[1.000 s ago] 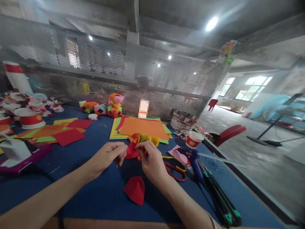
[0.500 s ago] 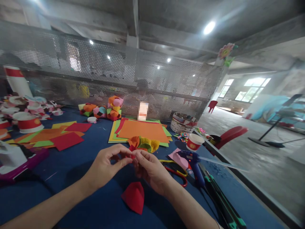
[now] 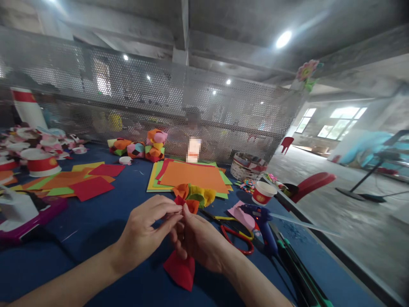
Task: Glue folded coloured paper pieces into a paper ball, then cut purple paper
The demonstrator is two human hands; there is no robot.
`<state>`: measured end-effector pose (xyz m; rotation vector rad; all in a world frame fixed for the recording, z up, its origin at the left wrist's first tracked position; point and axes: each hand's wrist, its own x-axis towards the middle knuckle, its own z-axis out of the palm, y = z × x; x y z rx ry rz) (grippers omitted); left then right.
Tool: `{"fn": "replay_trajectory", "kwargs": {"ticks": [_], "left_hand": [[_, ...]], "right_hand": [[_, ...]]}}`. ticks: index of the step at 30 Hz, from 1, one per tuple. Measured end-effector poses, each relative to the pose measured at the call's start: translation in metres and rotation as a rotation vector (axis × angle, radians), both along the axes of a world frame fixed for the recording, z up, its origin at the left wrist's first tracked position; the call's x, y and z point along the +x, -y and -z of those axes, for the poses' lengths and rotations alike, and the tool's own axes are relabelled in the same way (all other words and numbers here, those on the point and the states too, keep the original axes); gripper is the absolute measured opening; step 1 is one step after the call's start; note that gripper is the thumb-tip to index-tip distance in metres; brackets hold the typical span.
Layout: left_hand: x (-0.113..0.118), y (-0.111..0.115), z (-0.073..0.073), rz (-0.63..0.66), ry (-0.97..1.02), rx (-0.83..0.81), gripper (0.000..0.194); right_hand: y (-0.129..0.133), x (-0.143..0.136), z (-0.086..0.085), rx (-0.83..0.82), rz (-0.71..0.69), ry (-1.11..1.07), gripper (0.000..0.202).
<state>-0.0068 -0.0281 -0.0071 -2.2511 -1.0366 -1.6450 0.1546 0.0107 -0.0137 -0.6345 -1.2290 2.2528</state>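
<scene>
Between thumb and fingers, my left hand (image 3: 153,224) pinches a small red piece of paper (image 3: 180,200). My right hand (image 3: 200,238) grips the same piece from the other side, fingertips meeting the left ones. Most of that piece is hidden by the fingers. A curved red paper piece (image 3: 180,273) lies on the blue table just below my right hand. Behind the fingertips sit curled orange and yellow paper pieces (image 3: 204,197). Right of my right hand are scissors with red and yellow handles (image 3: 239,241) and a blue glue gun (image 3: 266,230) with a clear glue stick.
A stack of coloured paper (image 3: 191,175) lies ahead, with more loose sheets (image 3: 92,187) at left. A woven basket (image 3: 247,166) and a paper cup (image 3: 263,192) stand at right. A purple power strip (image 3: 35,224) is near the left edge, a green-black cutter-like tool (image 3: 303,273) at right.
Both hands still pinch the red paper, and the right hand has turned and dropped slightly, its lower fingers now covering the top of the loose red piece. The view has shifted a little.
</scene>
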Motion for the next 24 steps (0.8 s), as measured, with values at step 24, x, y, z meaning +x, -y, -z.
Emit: {"fn": "replay_trajectory", "kwargs": {"ticks": [24], "left_hand": [[0.0019,0.0012,-0.0065,-0.159,-0.027,-0.033,0.016]], "right_hand": [[0.0052,-0.0056,0.0059,0.14,0.022,-0.027,0.069]]}}
